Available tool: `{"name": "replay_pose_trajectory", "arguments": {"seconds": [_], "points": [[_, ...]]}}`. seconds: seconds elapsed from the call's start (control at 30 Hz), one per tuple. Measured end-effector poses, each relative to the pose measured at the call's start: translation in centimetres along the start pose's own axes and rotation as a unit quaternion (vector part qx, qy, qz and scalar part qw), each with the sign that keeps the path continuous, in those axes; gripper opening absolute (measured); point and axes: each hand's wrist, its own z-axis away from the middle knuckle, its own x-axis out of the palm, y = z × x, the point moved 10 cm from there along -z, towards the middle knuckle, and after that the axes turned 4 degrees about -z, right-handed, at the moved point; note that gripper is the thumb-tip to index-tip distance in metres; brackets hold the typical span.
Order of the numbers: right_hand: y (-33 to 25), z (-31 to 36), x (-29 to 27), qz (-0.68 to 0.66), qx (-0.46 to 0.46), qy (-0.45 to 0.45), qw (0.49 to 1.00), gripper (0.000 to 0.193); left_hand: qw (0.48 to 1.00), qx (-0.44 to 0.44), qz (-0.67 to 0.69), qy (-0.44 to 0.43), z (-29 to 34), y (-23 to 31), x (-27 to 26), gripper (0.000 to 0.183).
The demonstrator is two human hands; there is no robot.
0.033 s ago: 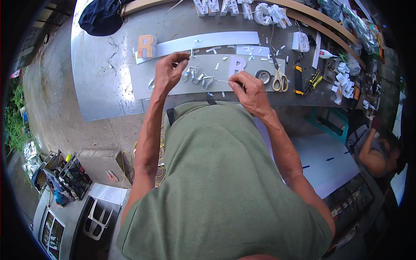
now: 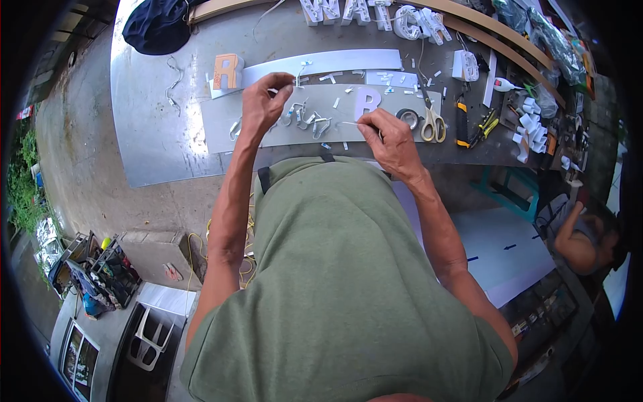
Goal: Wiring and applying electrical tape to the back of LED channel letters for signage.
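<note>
Over the grey sheet [image 2: 221, 127] on the metal table, my left hand [image 2: 262, 107] is closed in a pinch beside a thin wire with small white pieces [image 2: 299, 79]. My right hand [image 2: 390, 139] pinches the end of a thin pale wire [image 2: 345, 123], its fingertips just below a flat white letter-shaped piece [image 2: 368, 99]. Between the hands lies a loose, looped string of wire and small light modules [image 2: 315, 122]. To the right of my right hand are a roll of black tape [image 2: 407, 118] and scissors [image 2: 433, 126] with pale handles.
An orange-faced letter block [image 2: 228, 72] stands left of a long white strip [image 2: 321, 65]. White letter shells [image 2: 375, 17] line the back. A yellow-black cutter [image 2: 462, 124], pliers [image 2: 485, 127] and white scraps [image 2: 531, 130] lie right. Another person [image 2: 583, 234] sits at far right, near a teal stool [image 2: 509, 187].
My right hand has shifted slightly to the right, with the thin wire still in its pinch. My left hand has hardly moved.
</note>
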Motion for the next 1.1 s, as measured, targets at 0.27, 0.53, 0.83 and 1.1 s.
{"name": "replay_pose_trajectory", "arguments": {"seconds": [0.27,0.53,0.83,1.1], "points": [[-0.6,0.3,-2.9,0.136,-0.071,0.030,0.988,0.007,0.978,0.071,-0.188,0.057,-4.8,0.1,3.2,0.027],[-0.3,0.1,-3.0,0.132,-0.062,0.026,0.989,0.008,0.986,0.025,-0.160,0.052,-5.2,-0.8,3.0,0.019],[-3.7,-2.5,-1.8,0.087,-0.141,-0.031,0.986,0.008,0.882,-0.165,0.406,-0.171,0.3,1.5,4.0,0.017],[-5.4,-4.3,0.4,-0.017,-0.164,-0.098,0.982,0.006,0.890,-0.107,0.395,-0.202,3.0,4.6,4.2,0.020]]}}
